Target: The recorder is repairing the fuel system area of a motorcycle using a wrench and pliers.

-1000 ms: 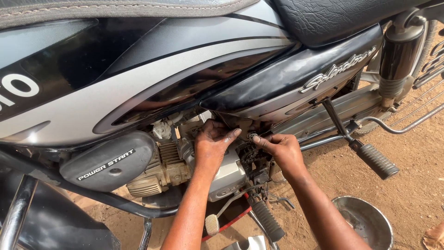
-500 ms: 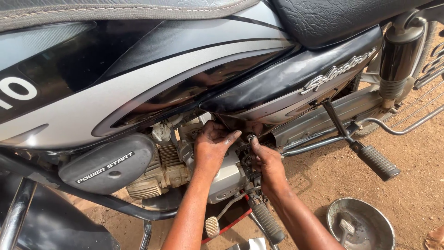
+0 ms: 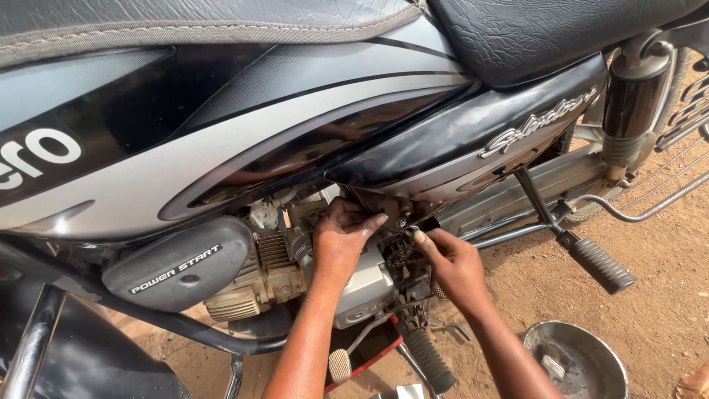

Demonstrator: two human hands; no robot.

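We are bent over a motorcycle (image 3: 295, 148) that stands on bare dirt ground (image 3: 665, 281), and both of our hands are in the gap under the black side panel (image 3: 473, 140), just behind the engine (image 3: 273, 273). Our left hand (image 3: 341, 240) lies flat against the grey engine cover (image 3: 365, 292), fingers stretched toward a small bolt (image 3: 401, 222) at the lower edge of the panel; the fingers are spread and clamp on nothing that we can see. Our right hand (image 3: 454, 266) comes in from the right, thumb and forefinger pinched together at a small dark part (image 3: 428, 224) just beside that bolt; what exactly they squeeze we cannot tell. Below the hands a black footrest (image 3: 428, 360) sticks out. Further right hangs the kick lever (image 3: 602, 264). A round metal bowl (image 3: 576, 362) sits on the ground near the right forearm.
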